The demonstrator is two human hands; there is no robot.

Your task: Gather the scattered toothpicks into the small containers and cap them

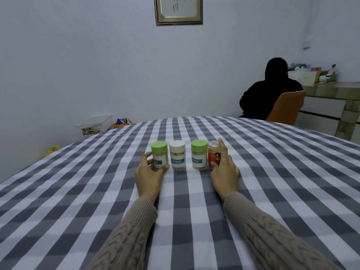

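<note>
Four small containers in a row across the checked surface (253,191), upright, long axes vertical, all capped: green-capped container (159,155) at the left end, then white-capped container (177,155), second green-capped container (199,154), and red container (213,153) with a clear lid at the right end. Toothpicks packed inside the three labelled ones, visible through the clear walls; no loose toothpicks visible anywhere on the cloth. Left hand (149,172) curled round the lower part of the left-end container, thumb in front and fingers on its left side. Right hand (224,168) curved round the red one, thumb at its near base, fingers up its right side. Row straight ahead of both hands, each hand nearest its own end, the middle two untouched and roughly midway between. Judging by this, gathering and capping look finished; likely only straightening or releasing the row left. Beyond the surface, a seated person (270,90) in dark clothes on an orange chair (286,106), and a framed picture (178,10) on the wall.
</note>
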